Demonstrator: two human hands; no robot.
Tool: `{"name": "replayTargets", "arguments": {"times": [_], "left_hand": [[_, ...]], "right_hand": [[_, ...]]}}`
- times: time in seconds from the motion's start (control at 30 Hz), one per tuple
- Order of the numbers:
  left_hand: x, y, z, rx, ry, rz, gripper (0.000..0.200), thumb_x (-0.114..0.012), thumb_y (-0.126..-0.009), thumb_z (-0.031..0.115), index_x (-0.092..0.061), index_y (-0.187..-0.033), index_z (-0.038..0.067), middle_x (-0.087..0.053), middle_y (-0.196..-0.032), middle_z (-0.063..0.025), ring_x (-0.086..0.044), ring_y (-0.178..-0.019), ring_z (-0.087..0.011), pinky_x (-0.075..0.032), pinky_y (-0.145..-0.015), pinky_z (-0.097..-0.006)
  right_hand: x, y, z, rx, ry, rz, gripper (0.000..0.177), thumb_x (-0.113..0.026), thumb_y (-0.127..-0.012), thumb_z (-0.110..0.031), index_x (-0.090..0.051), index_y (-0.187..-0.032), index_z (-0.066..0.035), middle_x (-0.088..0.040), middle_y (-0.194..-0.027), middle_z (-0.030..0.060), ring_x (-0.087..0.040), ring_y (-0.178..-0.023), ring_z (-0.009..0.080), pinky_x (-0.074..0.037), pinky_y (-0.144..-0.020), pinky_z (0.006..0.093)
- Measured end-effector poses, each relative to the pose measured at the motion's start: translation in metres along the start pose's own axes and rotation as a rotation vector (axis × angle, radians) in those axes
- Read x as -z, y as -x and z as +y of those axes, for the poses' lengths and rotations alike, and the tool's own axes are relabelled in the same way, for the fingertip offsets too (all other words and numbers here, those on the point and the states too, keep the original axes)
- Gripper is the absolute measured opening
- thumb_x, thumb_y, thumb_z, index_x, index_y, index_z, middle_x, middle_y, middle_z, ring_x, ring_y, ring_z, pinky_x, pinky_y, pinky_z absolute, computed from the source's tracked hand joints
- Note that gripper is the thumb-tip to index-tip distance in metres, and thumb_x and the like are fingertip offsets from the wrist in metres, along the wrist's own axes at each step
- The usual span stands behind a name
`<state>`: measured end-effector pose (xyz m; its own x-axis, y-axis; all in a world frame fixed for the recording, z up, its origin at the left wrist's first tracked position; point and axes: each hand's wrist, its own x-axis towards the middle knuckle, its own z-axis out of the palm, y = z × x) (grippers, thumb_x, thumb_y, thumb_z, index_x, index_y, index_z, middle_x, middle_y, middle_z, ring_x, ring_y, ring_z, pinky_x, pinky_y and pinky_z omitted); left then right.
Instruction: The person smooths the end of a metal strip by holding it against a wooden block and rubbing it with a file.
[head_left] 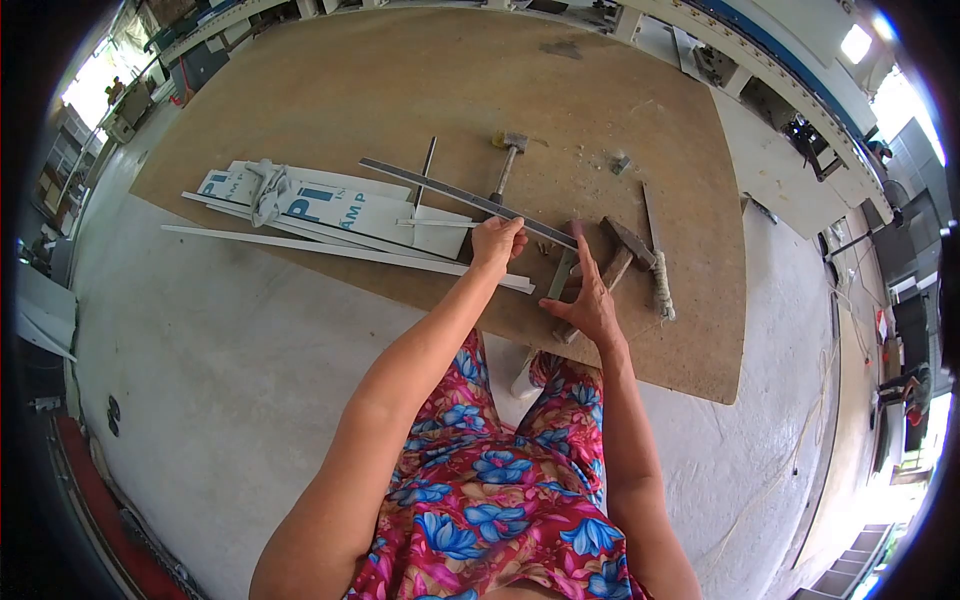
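Note:
My left hand (497, 243) is closed around a long, flat, dark metal strip (440, 188) near its right end. The strip slants from upper left down toward my right hand (592, 300). That hand has its fingers apart, with the index fingertip right at the strip's end. Between its thumb and fingers, a short greenish bar (563, 273) lies on the brown board. Just right of this hand is a hammer (627, 243), its wooden handle passing partly behind my fingers. Beneath my left wrist lie narrow white strips (350, 247).
On the brown board (400, 70) lie film-covered sheets (350, 205) with a white glove (268, 190) on top. Also there are a mallet (511, 150), a thin dark bar (427, 160) and a blade with a wrapped handle (660, 280). Machinery (770, 90) borders the far side.

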<state>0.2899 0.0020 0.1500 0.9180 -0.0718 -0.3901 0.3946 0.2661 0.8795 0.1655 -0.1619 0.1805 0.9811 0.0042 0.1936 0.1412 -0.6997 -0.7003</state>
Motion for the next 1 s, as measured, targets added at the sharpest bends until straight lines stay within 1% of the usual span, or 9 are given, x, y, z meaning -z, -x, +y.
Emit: {"name": "replayTargets", "arguments": {"times": [0.37, 0.4, 0.5, 0.67, 0.73, 0.8, 0.87, 0.97, 1.0], "left_hand": [[0.001, 0.003, 0.001, -0.007, 0.056, -0.004, 0.013, -0.069, -0.088, 0.019, -0.060, -0.086, 0.010, -0.064, -0.075, -0.0009, -0.064, -0.066, -0.0109, -0.052, -0.053, -0.0226], [0.001, 0.004, 0.001, -0.016, 0.072, -0.006, 0.013, -0.069, -0.088, 0.018, -0.059, -0.086, 0.010, -0.064, -0.075, -0.0014, -0.064, -0.066, -0.0110, -0.051, -0.053, -0.0224], [0.007, 0.001, 0.006, -0.133, 0.126, 0.011, 0.013, -0.068, -0.088, 0.017, -0.058, -0.087, 0.009, -0.065, -0.078, -0.0032, -0.064, -0.067, -0.0116, -0.051, -0.053, -0.0224], [0.020, 0.015, 0.036, -0.287, 0.140, 0.027, 0.013, -0.062, -0.092, 0.017, -0.058, -0.090, 0.006, -0.066, -0.079, -0.0050, -0.065, -0.065, -0.0118, -0.047, -0.052, -0.0228], [0.026, 0.029, 0.050, -0.303, 0.054, 0.021, 0.012, -0.060, -0.093, 0.018, -0.059, -0.094, 0.005, -0.067, -0.081, -0.0049, -0.066, -0.066, -0.0116, -0.048, -0.054, -0.0225], [0.035, 0.035, 0.051, -0.320, -0.005, -0.019, 0.013, -0.060, -0.093, 0.018, -0.059, -0.094, 0.005, -0.067, -0.080, -0.0047, -0.065, -0.065, -0.0107, -0.047, -0.054, -0.0221], [0.038, 0.044, 0.051, -0.328, -0.054, -0.038, 0.013, -0.060, -0.094, 0.019, -0.059, -0.093, 0.006, -0.067, -0.079, -0.0041, -0.064, -0.062, -0.0089, -0.046, -0.054, -0.0208], [0.042, 0.052, 0.049, -0.324, -0.070, -0.078, 0.013, -0.061, -0.094, 0.019, -0.060, -0.093, 0.006, -0.067, -0.078, -0.0035, -0.063, -0.061, -0.0082, -0.045, -0.054, -0.0204], [0.043, 0.054, 0.048, -0.322, -0.083, -0.083, 0.013, -0.061, -0.093, 0.019, -0.060, -0.093, 0.007, -0.067, -0.078, -0.0032, -0.062, -0.061, -0.0080, -0.045, -0.054, -0.0204]], "right_hand": [[0.002, 0.001, -0.005, -0.072, -0.062, -0.030, 0.118, -0.087, -0.059, -0.025, -0.016, -0.152, -0.012, -0.049, -0.134, 0.0171, -0.064, -0.093, 0.0267, -0.052, -0.084, 0.0386], [0.001, 0.001, -0.002, -0.040, -0.076, -0.011, 0.119, -0.087, -0.059, -0.026, -0.016, -0.152, -0.012, -0.049, -0.134, 0.0172, -0.064, -0.094, 0.0266, -0.052, -0.084, 0.0386], [-0.003, 0.000, 0.006, 0.008, -0.088, 0.021, 0.119, -0.087, -0.059, -0.026, -0.015, -0.153, -0.011, -0.050, -0.133, 0.0176, -0.064, -0.094, 0.0266, -0.052, -0.084, 0.0381], [-0.003, 0.004, 0.004, -0.054, -0.069, 0.016, 0.117, -0.086, -0.060, -0.017, -0.015, -0.152, -0.010, -0.047, -0.134, 0.0191, -0.063, -0.098, 0.0282, -0.053, -0.084, 0.0360], [0.002, 0.004, -0.002, -0.026, -0.162, 0.055, 0.115, -0.086, -0.061, -0.015, -0.017, -0.152, -0.009, -0.047, -0.134, 0.0184, -0.062, -0.100, 0.0277, -0.052, -0.084, 0.0356], [0.008, 0.007, -0.003, -0.066, -0.299, 0.096, 0.112, -0.085, -0.062, -0.014, -0.018, -0.152, -0.009, -0.046, -0.134, 0.0176, -0.061, -0.102, 0.0267, -0.053, -0.084, 0.0351], [0.016, 0.014, 0.003, -0.180, -0.483, 0.140, 0.109, -0.084, -0.063, -0.013, -0.020, -0.152, -0.008, -0.046, -0.135, 0.0166, -0.059, -0.104, 0.0250, -0.053, -0.082, 0.0347], [0.048, 0.027, 0.002, -0.158, -0.689, 0.252, 0.106, -0.083, -0.065, -0.012, -0.022, -0.151, -0.008, -0.046, -0.135, 0.0159, -0.058, -0.103, 0.0229, -0.054, -0.077, 0.0326], [0.059, 0.032, 0.011, -0.147, -0.557, 0.297, 0.104, -0.082, -0.066, -0.011, -0.022, -0.151, -0.007, -0.045, -0.135, 0.0163, -0.059, -0.103, 0.0228, -0.054, -0.076, 0.0327]]}}
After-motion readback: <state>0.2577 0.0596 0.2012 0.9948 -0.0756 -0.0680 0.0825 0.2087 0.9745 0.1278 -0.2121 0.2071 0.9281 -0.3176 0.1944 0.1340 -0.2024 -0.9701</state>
